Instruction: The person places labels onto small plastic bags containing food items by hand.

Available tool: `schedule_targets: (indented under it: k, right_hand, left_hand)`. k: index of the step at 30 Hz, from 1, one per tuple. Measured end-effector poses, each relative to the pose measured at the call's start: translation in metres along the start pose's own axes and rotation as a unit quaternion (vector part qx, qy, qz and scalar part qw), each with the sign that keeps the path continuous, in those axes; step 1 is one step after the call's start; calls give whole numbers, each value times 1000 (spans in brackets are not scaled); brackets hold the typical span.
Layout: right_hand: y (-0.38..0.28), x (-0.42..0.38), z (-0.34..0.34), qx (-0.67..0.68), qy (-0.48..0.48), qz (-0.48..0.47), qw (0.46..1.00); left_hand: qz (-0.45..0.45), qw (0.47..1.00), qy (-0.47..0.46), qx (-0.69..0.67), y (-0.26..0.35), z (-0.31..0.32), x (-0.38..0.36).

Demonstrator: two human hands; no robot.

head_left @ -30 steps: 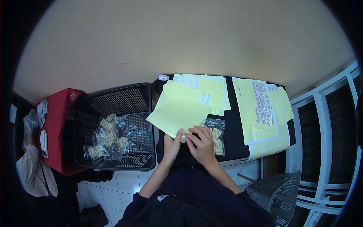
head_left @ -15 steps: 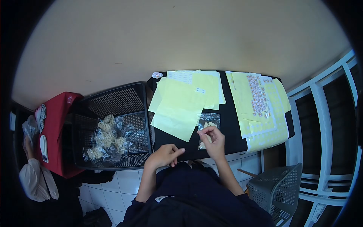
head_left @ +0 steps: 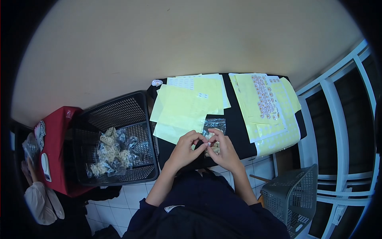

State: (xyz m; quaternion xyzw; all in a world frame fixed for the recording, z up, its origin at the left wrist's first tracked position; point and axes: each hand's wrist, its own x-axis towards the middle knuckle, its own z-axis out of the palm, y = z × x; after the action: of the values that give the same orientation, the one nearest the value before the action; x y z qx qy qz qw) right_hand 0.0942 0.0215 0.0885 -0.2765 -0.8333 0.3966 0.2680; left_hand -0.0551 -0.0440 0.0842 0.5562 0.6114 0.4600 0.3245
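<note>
My left hand (head_left: 185, 149) and my right hand (head_left: 224, 151) meet fingertip to fingertip over the table's front edge. Between the pinched fingers shows a tiny white piece, apparently a small label (head_left: 208, 144), partly hidden by the fingers. Under the hands lies a clear zip bag (head_left: 215, 121) holding pale, oblong pieces; my right hand covers part of it. Just beyond my left hand, yellow backing sheets (head_left: 179, 105) overlap, and one bears a few small white labels (head_left: 203, 95).
Sheets of round printed stickers (head_left: 266, 99) lie on the black-covered table (head_left: 238, 123) at right. A black crate (head_left: 145, 115) with bagged pale food (head_left: 111, 149) stands at left, beside a red-covered table (head_left: 55, 139) and another person's sleeve (head_left: 39, 203). A grey basket (head_left: 290, 195) sits lower right.
My left hand has moved right and up to join my right hand above the bag, and its fingers have closed in a pinch. The view has shifted slightly.
</note>
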Motion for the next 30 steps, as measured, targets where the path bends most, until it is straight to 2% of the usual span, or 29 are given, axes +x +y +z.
schedule_targets:
  k: [2, 3, 4, 5, 6, 8, 10, 12, 19, 25, 26, 28, 29, 30]
  right_hand:
    - [-1, -1, -1, -13, 2, -4, 1000]
    - [0, -1, 0, 58, 14, 47, 997]
    - [0, -2, 1, 130, 25, 97, 986]
    - [0, -3, 1, 130, 28, 97, 986]
    - [0, -4, 2, 106, 8, 90, 990]
    - [0, -5, 1, 80, -10, 85, 993]
    - [-2, -7, 2, -30, -18, 22, 999]
    - [-1, -7, 2, -37, -18, 24, 999]
    - [-3, -7, -2, -66, -44, 17, 997]
    - [-1, -11, -3, -71, -52, 38, 995]
    - [0, -11, -1, -71, -51, 39, 995]
    - [5, -12, 8, 130, 75, 112, 982]
    - [11, -14, 14, 130, 76, 114, 982]
    - [17, -15, 21, 240, 101, 140, 955]
  left_hand:
    - [20, 999, -1, -31, -8, 2, -1]
    - [23, 999, -3, -31, -11, 5, -2]
    - [-18, 996, 10, -87, -14, 8, -3]
    - [-59, 988, 23, -142, -15, 11, -4]
    - [-58, 988, 21, -143, -13, 13, -5]
    - [-5, 998, 8, -58, -7, 16, -6]
    - [-16, 997, 6, -76, -9, 16, -8]
    - [7, 1000, -4, -17, -12, 10, -6]
    - [-6, 998, 3, -56, -5, 12, -5]
    - [39, 997, -40, 55, -2, 8, -6]
    - [43, 999, -11, 4, -5, 10, -6]
    - [50, 998, 15, -47, -17, 20, -5]
    - [-11, 977, 64, -205, -27, 30, -6]
    - [-72, 925, 112, -356, -28, 35, -6]
